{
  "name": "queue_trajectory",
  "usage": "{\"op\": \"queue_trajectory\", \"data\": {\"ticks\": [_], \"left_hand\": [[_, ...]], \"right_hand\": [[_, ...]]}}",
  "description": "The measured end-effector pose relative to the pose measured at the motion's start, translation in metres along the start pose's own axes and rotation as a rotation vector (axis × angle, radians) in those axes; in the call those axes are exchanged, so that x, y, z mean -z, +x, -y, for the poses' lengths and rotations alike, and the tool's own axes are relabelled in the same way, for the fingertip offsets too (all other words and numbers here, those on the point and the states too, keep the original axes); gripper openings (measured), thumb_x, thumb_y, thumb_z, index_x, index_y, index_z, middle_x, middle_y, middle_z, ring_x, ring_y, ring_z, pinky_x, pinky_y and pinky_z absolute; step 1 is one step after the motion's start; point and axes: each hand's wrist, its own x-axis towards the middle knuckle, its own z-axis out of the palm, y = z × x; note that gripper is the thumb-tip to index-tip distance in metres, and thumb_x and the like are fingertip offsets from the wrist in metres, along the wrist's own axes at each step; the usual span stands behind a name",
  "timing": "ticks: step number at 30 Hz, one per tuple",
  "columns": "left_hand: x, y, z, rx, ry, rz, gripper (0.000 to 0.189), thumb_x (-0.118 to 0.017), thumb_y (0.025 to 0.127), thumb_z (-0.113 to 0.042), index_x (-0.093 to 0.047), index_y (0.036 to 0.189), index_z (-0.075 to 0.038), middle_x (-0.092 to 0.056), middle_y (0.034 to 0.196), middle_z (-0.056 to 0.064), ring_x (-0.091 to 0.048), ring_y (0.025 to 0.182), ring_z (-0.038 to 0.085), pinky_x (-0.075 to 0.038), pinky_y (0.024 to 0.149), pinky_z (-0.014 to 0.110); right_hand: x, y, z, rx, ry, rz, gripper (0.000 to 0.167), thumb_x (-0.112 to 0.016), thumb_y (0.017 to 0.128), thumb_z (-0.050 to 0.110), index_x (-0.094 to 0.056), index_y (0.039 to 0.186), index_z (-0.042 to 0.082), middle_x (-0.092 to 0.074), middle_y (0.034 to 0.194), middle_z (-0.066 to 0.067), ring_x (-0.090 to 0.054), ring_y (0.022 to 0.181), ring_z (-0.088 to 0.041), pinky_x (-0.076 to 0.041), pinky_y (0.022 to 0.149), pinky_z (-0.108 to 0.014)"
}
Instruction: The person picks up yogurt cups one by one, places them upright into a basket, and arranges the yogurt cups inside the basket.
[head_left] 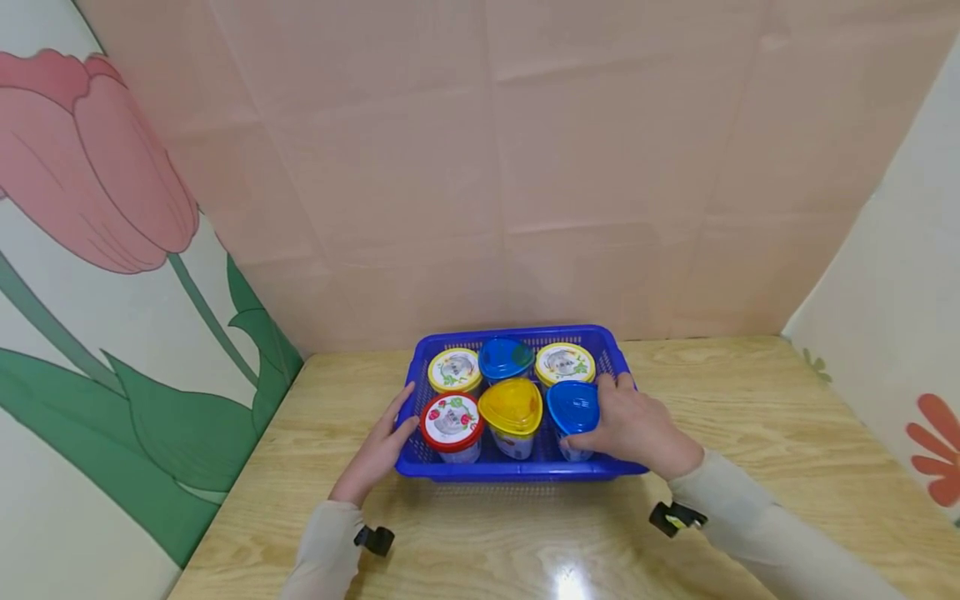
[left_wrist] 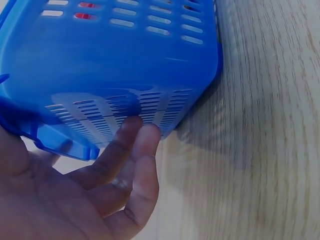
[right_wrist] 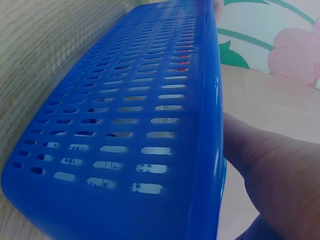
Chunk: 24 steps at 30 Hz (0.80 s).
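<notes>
A blue plastic basket (head_left: 517,472) with slotted walls sits on the table, holding several lidded plastic tubs. My left hand (head_left: 378,454) holds its left rim, thumb on top; in the left wrist view its fingers (left_wrist: 142,187) lie along the outer wall. At the front right of the basket, my right hand (head_left: 645,425) grips a tub with a blue lid (head_left: 572,404), thumb on the near side and fingers at the far side. In the right wrist view the basket wall hides that tub's upper part, and the thumb (right_wrist: 245,142) shows past the rim.
Beside the gripped tub stands one with a yellow rounded-triangle lid (head_left: 512,404), then a red-rimmed tub (head_left: 452,419). Behind are two yellow-rimmed tubs with a blue-lidded tub (head_left: 505,358) between them. The wooden table (head_left: 720,392) ends at a pinkish covered wall (head_left: 525,167).
</notes>
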Motion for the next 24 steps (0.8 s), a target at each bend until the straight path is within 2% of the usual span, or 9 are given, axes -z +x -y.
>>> {"op": "queue_trajectory", "data": {"ticks": [7, 10, 13, 15, 21, 24], "left_hand": [[0.000, 0.001, 0.000, -0.019, -0.010, -0.011, 0.059, -0.049, 0.105, -0.034, -0.025, 0.159, -0.036, -0.022, 0.165, 0.013, -0.024, 0.148, 0.042, -0.021, 0.116, 0.064], [0.000, 0.001, 0.000, -0.006, -0.018, -0.014, 0.062, -0.051, 0.105, -0.034, -0.022, 0.159, -0.037, -0.034, 0.158, 0.021, -0.039, 0.140, 0.044, -0.034, 0.110, 0.062], [0.000, 0.000, -0.001, 0.027, -0.034, -0.026, 0.067, -0.054, 0.103, -0.040, -0.018, 0.159, -0.041, -0.048, 0.144, 0.025, -0.056, 0.123, 0.039, -0.051, 0.097, 0.054], [0.000, 0.000, -0.002, 0.041, -0.040, -0.032, 0.070, -0.055, 0.101, -0.044, -0.016, 0.159, -0.042, -0.053, 0.136, 0.024, -0.061, 0.114, 0.035, -0.056, 0.089, 0.048], [0.000, 0.001, -0.002, 0.033, -0.026, -0.050, 0.068, -0.054, 0.101, -0.047, -0.018, 0.159, -0.042, -0.054, 0.135, 0.023, -0.061, 0.114, 0.033, -0.056, 0.089, 0.046], [0.000, 0.000, 0.000, 0.004, -0.024, -0.064, 0.066, -0.053, 0.102, -0.046, -0.020, 0.159, -0.039, -0.056, 0.131, 0.023, -0.062, 0.112, 0.032, -0.055, 0.089, 0.047]], "right_hand": [[0.000, -0.001, 0.001, -0.003, -0.025, -0.010, 0.127, -0.076, 0.058, 0.082, -0.041, 0.134, -0.013, -0.050, 0.115, -0.035, -0.061, 0.080, -0.033, -0.059, 0.066, -0.051], [0.001, -0.002, 0.000, -0.008, -0.038, -0.014, 0.129, -0.073, 0.057, 0.085, -0.042, 0.135, -0.014, -0.049, 0.118, -0.037, -0.061, 0.080, -0.034, -0.059, 0.064, -0.051], [0.001, -0.003, -0.002, -0.012, -0.036, -0.018, 0.132, -0.070, 0.057, 0.088, -0.042, 0.137, -0.014, -0.047, 0.124, -0.040, -0.061, 0.084, -0.036, -0.058, 0.066, -0.053], [0.002, -0.004, -0.002, -0.011, -0.027, -0.021, 0.133, -0.070, 0.057, 0.088, -0.041, 0.139, -0.013, -0.046, 0.127, -0.041, -0.062, 0.088, -0.039, -0.058, 0.069, -0.055], [0.007, -0.007, -0.005, -0.006, 0.017, -0.035, 0.126, -0.074, 0.063, 0.081, -0.040, 0.143, -0.010, -0.046, 0.130, -0.042, -0.062, 0.096, -0.044, -0.058, 0.070, -0.056], [0.011, -0.008, -0.010, 0.010, 0.042, -0.060, 0.117, -0.075, 0.068, 0.076, -0.042, 0.142, -0.009, -0.047, 0.129, -0.041, -0.063, 0.095, -0.044, -0.058, 0.067, -0.054]]}}
